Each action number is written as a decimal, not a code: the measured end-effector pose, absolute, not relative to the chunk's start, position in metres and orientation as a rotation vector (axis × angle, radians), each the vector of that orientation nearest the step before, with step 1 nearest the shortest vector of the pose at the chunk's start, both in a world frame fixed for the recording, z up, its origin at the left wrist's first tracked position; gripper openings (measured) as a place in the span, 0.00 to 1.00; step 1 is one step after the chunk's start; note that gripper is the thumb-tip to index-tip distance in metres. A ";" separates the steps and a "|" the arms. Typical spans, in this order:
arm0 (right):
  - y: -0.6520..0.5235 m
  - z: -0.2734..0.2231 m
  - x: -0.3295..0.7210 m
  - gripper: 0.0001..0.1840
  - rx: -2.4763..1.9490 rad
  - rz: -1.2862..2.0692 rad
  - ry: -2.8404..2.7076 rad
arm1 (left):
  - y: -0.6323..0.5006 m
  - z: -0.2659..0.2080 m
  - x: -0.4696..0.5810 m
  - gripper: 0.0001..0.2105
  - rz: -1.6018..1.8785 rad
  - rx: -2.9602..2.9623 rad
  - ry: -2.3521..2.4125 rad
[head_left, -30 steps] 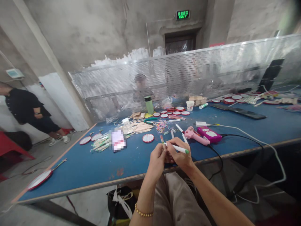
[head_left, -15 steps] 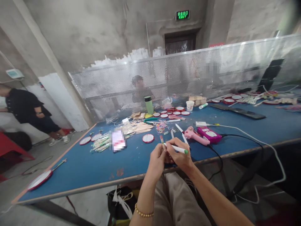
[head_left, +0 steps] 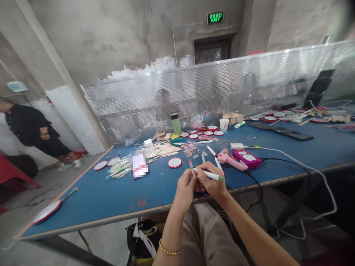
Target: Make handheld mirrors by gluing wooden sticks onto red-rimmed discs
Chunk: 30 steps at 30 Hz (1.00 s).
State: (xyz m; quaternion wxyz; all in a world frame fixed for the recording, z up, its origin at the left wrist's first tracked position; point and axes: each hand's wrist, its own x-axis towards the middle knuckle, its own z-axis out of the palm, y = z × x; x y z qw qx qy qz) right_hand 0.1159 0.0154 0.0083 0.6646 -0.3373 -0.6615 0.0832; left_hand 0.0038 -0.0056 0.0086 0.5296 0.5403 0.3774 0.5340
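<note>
At the table's near edge my left hand (head_left: pixel 186 186) is closed on a small wooden stick (head_left: pixel 191 164), whose upper end is coloured reddish with a green band below. My right hand (head_left: pixel 212 181) grips a white marker pen (head_left: pixel 209 174) with a green end, and its tip is against or very close to the stick. The fingers hide the lower part of the stick. Just beyond my hands lies a round white disc with a red rim (head_left: pixel 175 162). A pink glue gun (head_left: pixel 231 159) and white pens (head_left: pixel 218 162) are to the right of my right hand.
On the blue table (head_left: pixel 111 199) are a phone (head_left: pixel 139 165), wooden sticks (head_left: pixel 168 149), coloured bands (head_left: pixel 191 149), a green bottle (head_left: pixel 175 123), a paper cup (head_left: pixel 224 124) and a purple box (head_left: pixel 246 158) with cables. Behind stands a perforated metal screen (head_left: pixel 124 103). A person (head_left: pixel 30 125) stands left.
My hands stay in nearly the same place, with only a slight shift of the right hand and pen. The person at the left has moved a little.
</note>
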 end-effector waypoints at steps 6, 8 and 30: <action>0.016 0.008 0.116 0.11 -0.771 0.188 -1.509 | -0.006 0.010 0.004 0.19 1.284 1.281 0.887; 0.016 0.008 0.116 0.11 -0.780 0.194 -1.511 | -0.006 0.009 0.003 0.19 1.285 1.283 0.892; 0.015 0.009 0.116 0.11 -0.784 0.186 -1.515 | -0.007 0.010 0.004 0.19 1.270 1.251 0.887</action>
